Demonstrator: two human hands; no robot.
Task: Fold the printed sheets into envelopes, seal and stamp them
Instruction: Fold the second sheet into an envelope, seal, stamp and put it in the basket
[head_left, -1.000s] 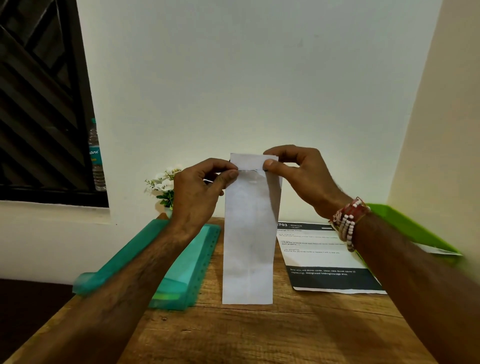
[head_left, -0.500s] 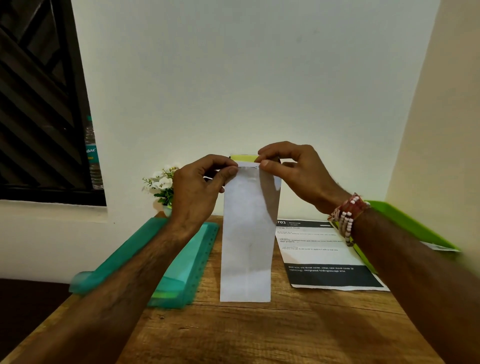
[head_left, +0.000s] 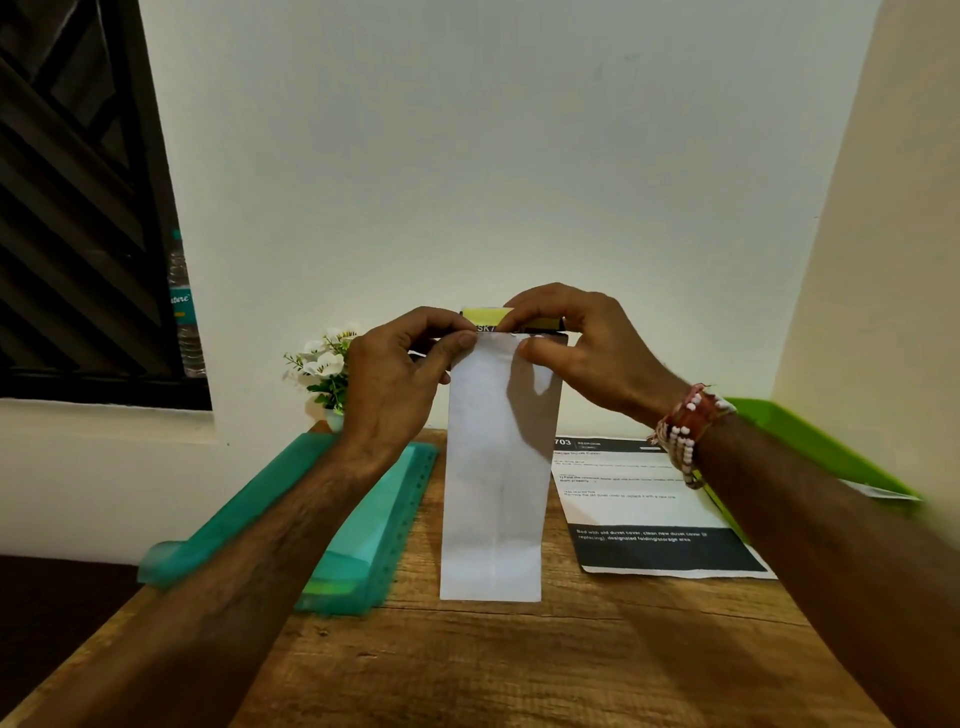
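Left hand: thumb and forefinger pinch the upper left corner of the white envelope. Right hand: thumb pressed on the envelope's front near the upper right corner, fingers curled over the top edge and behind it. The envelope stands upright, plain side to the camera, with its lower edge on the bench, about midway across.

Above the envelope's mouth a yellow strip and a dark printed band of the folded sheet stick out. The letters "SK 7" can be read there; the fingers cover the rest.

Right of the envelope, apart from it, a printed sheet lies flat on the bench, with dark bands at top and bottom. Its small text is not legible. The right forearm, with beaded bracelets at the wrist, crosses its right edge and part of a green tray; the tray's contents are blurred.

Left of the envelope lies a teal translucent folder with a punched edge, overhanging the bench's left side and crossed by the left forearm. Behind the left hand stands a small pot of white flowers; the hand hides part of it. A water bottle stands at the edge of a dark window, its label only partly readable.
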